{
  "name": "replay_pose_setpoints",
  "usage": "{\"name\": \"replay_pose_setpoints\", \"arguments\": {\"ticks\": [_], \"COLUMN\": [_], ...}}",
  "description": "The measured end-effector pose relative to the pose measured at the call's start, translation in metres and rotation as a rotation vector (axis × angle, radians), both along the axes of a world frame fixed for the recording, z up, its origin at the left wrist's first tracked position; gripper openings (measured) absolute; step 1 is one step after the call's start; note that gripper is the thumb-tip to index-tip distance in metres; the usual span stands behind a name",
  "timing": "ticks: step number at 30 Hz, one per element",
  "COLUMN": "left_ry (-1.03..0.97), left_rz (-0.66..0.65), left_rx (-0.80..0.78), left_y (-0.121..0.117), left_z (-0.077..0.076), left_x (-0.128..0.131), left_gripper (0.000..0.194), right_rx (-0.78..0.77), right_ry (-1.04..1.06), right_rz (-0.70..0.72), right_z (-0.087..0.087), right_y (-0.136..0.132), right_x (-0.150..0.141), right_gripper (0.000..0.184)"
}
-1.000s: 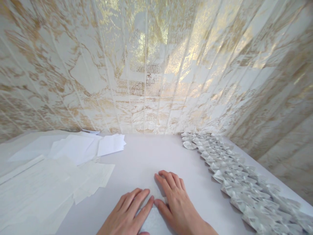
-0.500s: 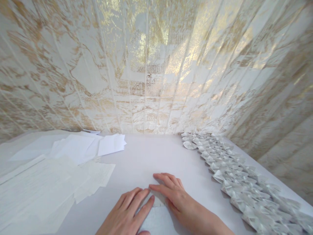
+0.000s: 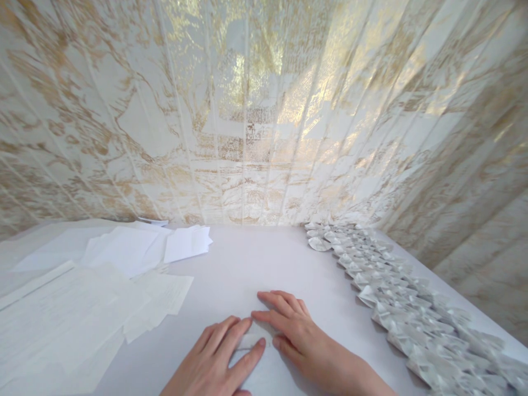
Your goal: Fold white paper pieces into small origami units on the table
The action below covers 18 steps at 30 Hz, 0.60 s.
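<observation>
A small sheet of paper point(image 3: 259, 374) lies on the table below and between my hands, with a narrow folded strip point(image 3: 247, 341) along its far edge. My left hand point(image 3: 218, 355) rests on its left side, fingers stretched and the thumb on the folded strip. Over the right side lies my right hand point(image 3: 299, 335), fingers extended and apart, its thumb tip by the strip's right end. Both index fingertips nearly meet at the far edge. The palms hide parts of the sheet.
Loose paper sheets point(image 3: 61, 324) spread across the left, with a stack of small white papers point(image 3: 187, 243) behind them. Rows of folded paper pieces point(image 3: 396, 297) line the table's point(image 3: 247, 264) right side. A gold-patterned curtain point(image 3: 247, 126) hangs behind.
My left thumb has shifted slightly right and down, exposing the folded strip. My right thumb has moved to the left at the strip's end. The other fingers stay nearly in place.
</observation>
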<state>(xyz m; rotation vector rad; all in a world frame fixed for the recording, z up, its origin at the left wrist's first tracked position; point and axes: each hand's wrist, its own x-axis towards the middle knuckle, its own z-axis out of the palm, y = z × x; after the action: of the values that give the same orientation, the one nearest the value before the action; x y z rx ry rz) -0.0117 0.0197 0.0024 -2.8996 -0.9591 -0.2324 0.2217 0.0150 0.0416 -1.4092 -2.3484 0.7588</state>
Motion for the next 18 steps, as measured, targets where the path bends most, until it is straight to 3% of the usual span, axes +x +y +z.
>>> {"name": "replay_pose_setpoints", "arguments": {"ticks": [5, 9, 18], "left_ry": [-0.011, -0.02, 0.014], "left_rz": [-0.044, -0.038, -0.013], "left_rx": [-0.007, -0.008, 0.029], "left_y": [0.005, 0.004, 0.0], "left_z": [-0.003, -0.005, -0.003], "left_x": [-0.005, -0.004, -0.001], "left_gripper": [0.079, 0.079, 0.08], "right_rx": [-0.083, -0.15, -0.121], "right_ry": [0.12, 0.173, 0.148], "right_rz": [0.088, 0.126, 0.104], "right_z": [0.002, 0.005, 0.003], "right_y": [0.004, 0.007, 0.007], "right_x": [0.014, 0.022, 0.019], "right_gripper": [0.083, 0.082, 0.079]}}
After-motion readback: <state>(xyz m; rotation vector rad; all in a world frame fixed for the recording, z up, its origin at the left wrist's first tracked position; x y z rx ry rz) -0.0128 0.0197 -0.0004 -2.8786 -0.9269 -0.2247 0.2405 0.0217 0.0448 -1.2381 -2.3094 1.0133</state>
